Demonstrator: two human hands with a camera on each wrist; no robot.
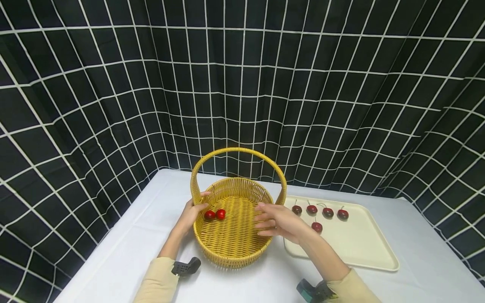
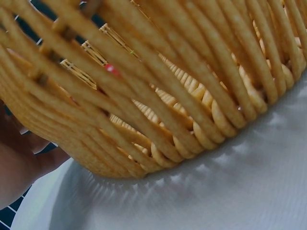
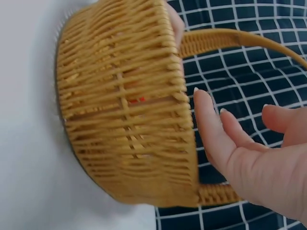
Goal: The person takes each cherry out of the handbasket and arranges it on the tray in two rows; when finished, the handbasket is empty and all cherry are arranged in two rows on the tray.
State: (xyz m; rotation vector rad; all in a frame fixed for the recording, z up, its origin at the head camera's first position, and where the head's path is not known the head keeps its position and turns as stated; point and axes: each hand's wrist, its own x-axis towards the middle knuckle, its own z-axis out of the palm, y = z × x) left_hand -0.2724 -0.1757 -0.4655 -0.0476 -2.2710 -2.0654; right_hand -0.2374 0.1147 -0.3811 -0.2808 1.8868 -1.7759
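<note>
A yellow wicker basket (image 1: 233,261) with a tall arched handle stands on the white table. Two red cherries, one of them a bright red cherry (image 1: 221,214), lie inside it at the left. At the left rim, by the foot of the handle, my left hand (image 1: 190,215) grips the basket; the left wrist view shows part of that hand (image 2: 21,158) beside the weave. Over the right rim hovers my right hand (image 1: 282,221), its fingers loosely extended and nothing in them. In the right wrist view this hand (image 3: 249,148) appears just above the rim.
A cream tray (image 1: 352,244) lies to the right of the basket, partly behind my right forearm. Several dark red cherries with stems, including a cherry (image 1: 342,214), sit toward its back left. A black cloth with white grid lines (image 1: 242,92) hangs behind the table.
</note>
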